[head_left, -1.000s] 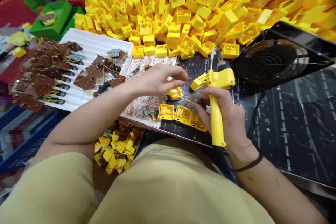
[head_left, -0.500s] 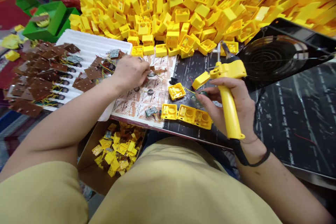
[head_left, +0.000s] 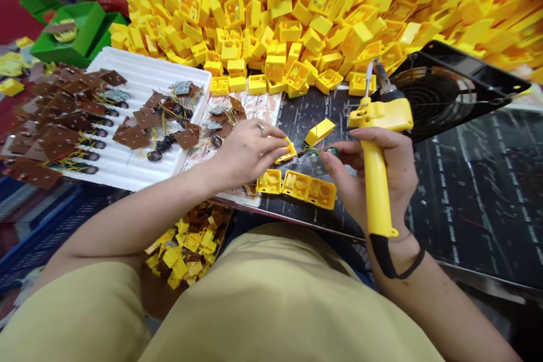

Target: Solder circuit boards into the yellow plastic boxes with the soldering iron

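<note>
My right hand [head_left: 388,172] is wrapped round the handle of a yellow soldering gun [head_left: 375,181], its tip pointing up and away. Between the thumb and fingers of that same hand is a small green circuit board [head_left: 318,163] with thin wires. My left hand [head_left: 258,150] grips a small open yellow casing [head_left: 287,150] with its fingertips; part of the casing is hidden under them. A yellow box-shaped shell [head_left: 320,132] lies just beyond the board. Nearer to me, a row of open yellow casings [head_left: 297,185] rests along the table edge.
Yellow casings [head_left: 254,22] are heaped across the back. A black fan [head_left: 441,90] leans at right on the dark mat [head_left: 475,192]. At left, a white foam tray [head_left: 148,62] carries brown boards with wires. Below the edge stands a box of yellow parts [head_left: 186,249]; green bins [head_left: 70,31] sit far left.
My left hand has moved right, from the wired parts on the paper to the yellow casing, which is now tilted. The right hand, with soldering gun and circuit board, has shifted slightly right.
</note>
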`<act>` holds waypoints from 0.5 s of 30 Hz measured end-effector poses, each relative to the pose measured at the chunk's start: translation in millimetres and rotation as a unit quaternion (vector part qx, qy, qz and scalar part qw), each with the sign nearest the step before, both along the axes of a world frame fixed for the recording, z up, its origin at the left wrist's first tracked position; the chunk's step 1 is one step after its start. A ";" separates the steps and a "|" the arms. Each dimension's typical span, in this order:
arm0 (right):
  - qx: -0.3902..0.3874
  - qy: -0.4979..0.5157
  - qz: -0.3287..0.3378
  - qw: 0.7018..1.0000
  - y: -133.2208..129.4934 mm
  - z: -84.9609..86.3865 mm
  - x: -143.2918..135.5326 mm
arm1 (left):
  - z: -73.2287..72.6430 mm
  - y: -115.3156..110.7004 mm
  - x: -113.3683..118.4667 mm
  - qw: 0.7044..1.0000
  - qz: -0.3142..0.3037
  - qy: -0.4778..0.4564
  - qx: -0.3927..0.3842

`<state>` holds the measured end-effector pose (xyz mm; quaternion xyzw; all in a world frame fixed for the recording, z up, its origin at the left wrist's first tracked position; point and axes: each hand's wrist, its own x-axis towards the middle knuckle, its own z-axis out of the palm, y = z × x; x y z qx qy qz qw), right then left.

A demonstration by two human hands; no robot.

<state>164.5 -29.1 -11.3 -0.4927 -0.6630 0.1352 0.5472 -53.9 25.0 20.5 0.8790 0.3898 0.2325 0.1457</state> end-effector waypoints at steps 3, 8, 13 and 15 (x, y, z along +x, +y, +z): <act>0.046 0.001 -0.004 0.999 -7.0 2.3 -1.8 | -10.7 -13.0 26.0 0.975 -0.018 -0.175 -0.138; 0.112 -0.005 0.012 0.994 -13.3 0.4 -5.1 | -9.5 -26.6 63.6 0.772 0.020 -0.493 -0.400; 0.124 -0.017 0.035 0.991 -21.1 -7.2 3.3 | 0.4 -32.5 69.1 0.693 0.046 -0.548 -0.466; 0.093 -0.035 0.067 0.993 -26.5 -8.7 14.2 | 6.4 -29.6 55.5 0.762 0.043 -0.470 -0.443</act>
